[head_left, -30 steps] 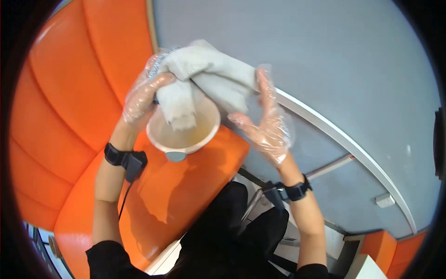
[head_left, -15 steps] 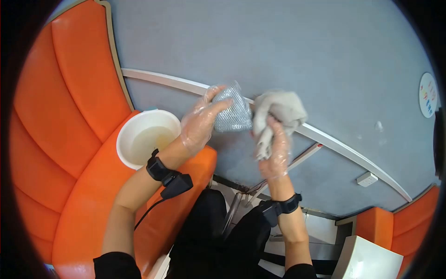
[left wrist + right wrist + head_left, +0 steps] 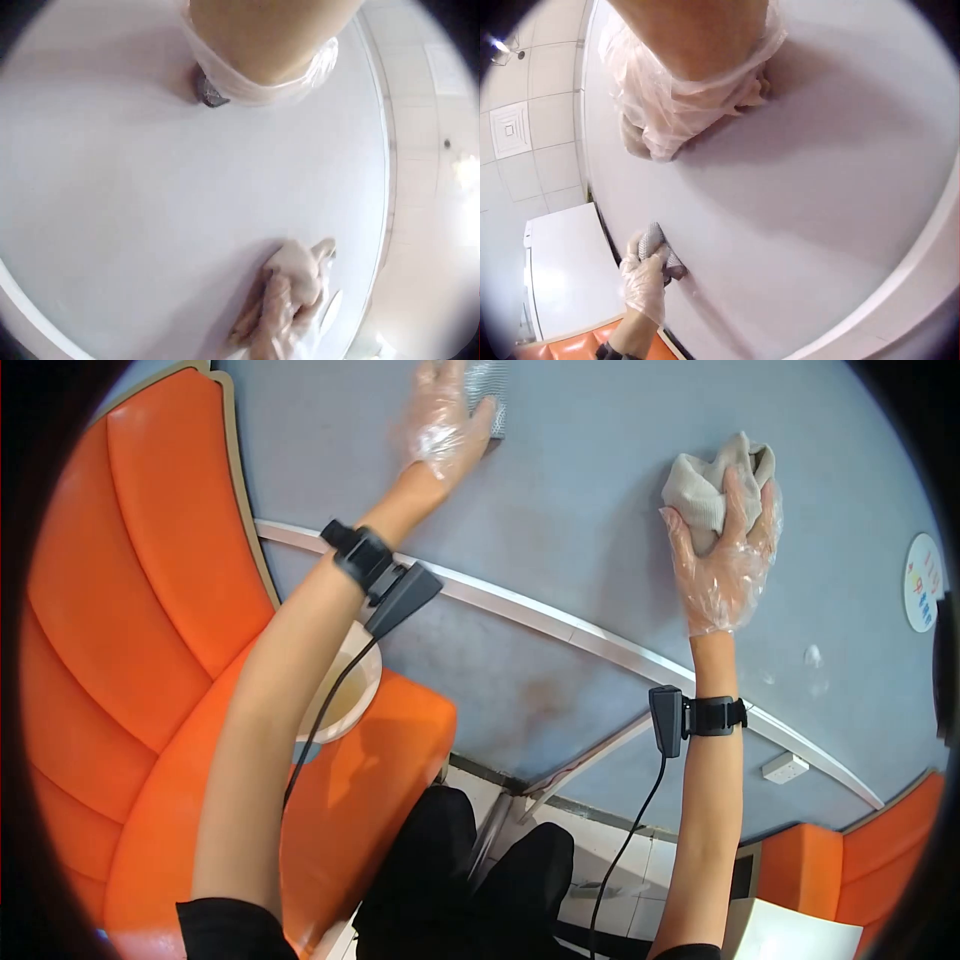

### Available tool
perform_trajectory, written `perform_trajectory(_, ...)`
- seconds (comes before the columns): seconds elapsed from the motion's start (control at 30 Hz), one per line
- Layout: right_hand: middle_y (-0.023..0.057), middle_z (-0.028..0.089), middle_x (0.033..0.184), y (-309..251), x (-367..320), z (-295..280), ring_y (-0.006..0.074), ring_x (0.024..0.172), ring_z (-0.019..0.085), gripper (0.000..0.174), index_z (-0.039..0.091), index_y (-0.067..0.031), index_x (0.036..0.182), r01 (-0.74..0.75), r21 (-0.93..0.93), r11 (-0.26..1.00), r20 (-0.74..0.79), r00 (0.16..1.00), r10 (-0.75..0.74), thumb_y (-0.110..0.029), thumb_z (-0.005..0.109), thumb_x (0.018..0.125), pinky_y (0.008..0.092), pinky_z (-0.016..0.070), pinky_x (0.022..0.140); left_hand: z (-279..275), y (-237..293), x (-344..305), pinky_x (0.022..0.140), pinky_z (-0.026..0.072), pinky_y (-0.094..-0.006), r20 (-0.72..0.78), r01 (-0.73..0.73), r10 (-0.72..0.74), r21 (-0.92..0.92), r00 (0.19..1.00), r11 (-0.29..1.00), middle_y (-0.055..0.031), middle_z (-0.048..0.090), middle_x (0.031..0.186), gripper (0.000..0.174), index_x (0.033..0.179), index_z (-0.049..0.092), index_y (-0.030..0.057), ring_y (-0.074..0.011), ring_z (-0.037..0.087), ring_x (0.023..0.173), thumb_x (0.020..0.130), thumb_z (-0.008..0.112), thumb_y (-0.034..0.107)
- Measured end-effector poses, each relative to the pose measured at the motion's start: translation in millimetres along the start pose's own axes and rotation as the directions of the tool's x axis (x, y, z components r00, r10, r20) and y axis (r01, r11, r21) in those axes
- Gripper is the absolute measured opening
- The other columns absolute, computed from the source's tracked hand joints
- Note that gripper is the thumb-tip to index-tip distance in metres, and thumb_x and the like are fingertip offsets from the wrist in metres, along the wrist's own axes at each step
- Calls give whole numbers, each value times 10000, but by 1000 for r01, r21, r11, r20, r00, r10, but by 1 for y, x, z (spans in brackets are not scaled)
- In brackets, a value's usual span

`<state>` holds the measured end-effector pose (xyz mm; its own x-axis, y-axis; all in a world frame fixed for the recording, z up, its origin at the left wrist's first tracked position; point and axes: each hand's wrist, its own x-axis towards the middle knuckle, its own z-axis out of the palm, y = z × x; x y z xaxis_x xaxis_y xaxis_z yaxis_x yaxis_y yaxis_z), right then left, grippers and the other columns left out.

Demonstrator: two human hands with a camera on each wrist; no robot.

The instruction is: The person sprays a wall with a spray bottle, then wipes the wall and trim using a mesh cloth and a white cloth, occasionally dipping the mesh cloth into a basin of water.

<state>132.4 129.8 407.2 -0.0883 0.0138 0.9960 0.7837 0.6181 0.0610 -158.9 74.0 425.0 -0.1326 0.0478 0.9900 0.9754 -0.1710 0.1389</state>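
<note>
Both hands wear clear plastic gloves. At the top of the head view my left hand (image 3: 440,435) grips a silvery mesh-covered pad (image 3: 487,400) against the grey surface (image 3: 580,490); the pad's upper part is cut off by the frame edge. The right wrist view shows the same mesh pad (image 3: 652,238) under the left hand's fingers. Farther right, my right hand (image 3: 727,565) holds a crumpled pale grey cloth (image 3: 700,500) on the surface, fingers spread and bent over it. Most of the cloth is hidden by the hand in the right wrist view.
An orange padded seat (image 3: 400,730) lies at left, with a white basin (image 3: 368,685) of cloudy liquid on it, partly behind the left forearm. A white edge strip (image 3: 530,615) borders the grey surface. Near the right edge are a round sticker (image 3: 922,582) and a small white box (image 3: 785,767).
Both hands have moved from near the edge strip up over the grey surface, the left with the mesh pad, the right with the cloth. Earlier the cloth was over the basin in the left hand.
</note>
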Motion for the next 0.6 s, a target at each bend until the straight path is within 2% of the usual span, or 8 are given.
perform_trajectory(0.1, 205, 385, 1501, 10, -5, 11, 417, 1354, 385, 723, 546, -240, 1378, 64, 89, 994, -92, 994, -55, -387, 839, 734, 500, 385, 1081, 16, 9, 5, 930, 515, -446, 120, -159, 153, 47, 981, 986, -143, 558, 1326, 486, 1277, 608, 222, -371, 591, 1126, 820, 637, 59)
perform_trajectory(0.2, 194, 419, 1472, 13, -12, 21, 393, 1317, 433, 670, 575, -240, 1347, 104, 126, 987, -182, 980, -80, -316, 840, 737, 482, 408, 1064, 38, 28, -57, 928, 530, -423, 247, -607, 587, 9, 771, 794, -89, 563, 1339, 511, 1292, 607, 260, -314, 599, 1140, 831, 608, 40)
perform_trajectory(0.23, 188, 428, 1463, 16, -14, 23, 384, 1312, 439, 669, 581, -242, 1340, 129, 147, 981, -211, 973, -96, -284, 844, 726, 476, 411, 1063, 36, 37, -72, 930, 533, -413, 310, -690, 671, -61, 673, 721, -69, 564, 1346, 510, 1298, 608, 267, -297, 598, 1149, 844, 592, 34)
perform_trajectory(0.33, 178, 439, 1456, 22, -16, 25, 374, 1315, 434, 675, 586, -245, 1331, 165, 173, 971, -220, 967, -125, -233, 847, 708, 470, 409, 1066, 36, 23, -62, 888, 555, -391, 332, -768, 757, -127, 563, 627, -40, 565, 1352, 501, 1314, 601, 287, -270, 601, 1148, 868, 577, 59)
perform_trajectory(0.4, 173, 439, 1457, 24, -18, 24, 373, 1324, 423, 682, 585, -247, 1330, 168, 182, 969, -199, 971, -131, -215, 846, 700, 469, 405, 1071, 31, 4, -23, 845, 568, -403, 212, -736, 709, 88, 672, 671, -48, 571, 1340, 462, 1303, 602, 287, -272, 602, 1137, 879, 582, 103)
perform_trajectory(0.43, 168, 431, 1465, 26, -18, 23, 373, 1331, 416, 693, 576, -250, 1334, 176, 188, 966, -189, 972, -140, -204, 844, 696, 472, 400, 1075, 30, -4, 2, 854, 564, -410, 270, -519, 456, 256, 848, 815, -54, 573, 1334, 456, 1309, 597, 278, -278, 599, 1141, 885, 577, 111)
perform_trajectory(0.47, 163, 422, 1473, 27, -18, 23, 373, 1337, 408, 705, 567, -253, 1339, 184, 194, 964, -181, 972, -149, -193, 841, 692, 474, 396, 1079, 30, -8, 20, 862, 561, -418, 270, -267, 161, 426, 949, 864, -60, 575, 1328, 450, 1315, 592, 268, -283, 595, 1145, 891, 572, 120)
perform_trajectory(0.6, 158, 399, 1488, 28, -20, 28, 375, 1342, 402, 714, 555, -249, 1340, 183, 225, 957, -218, 967, -133, -183, 839, 688, 478, 389, 1084, 51, 21, 26, 881, 552, -425, 236, -460, 402, 297, 885, 837, -66, 574, 1329, 470, 1344, 567, 256, -292, 589, 1156, 894, 562, 123)
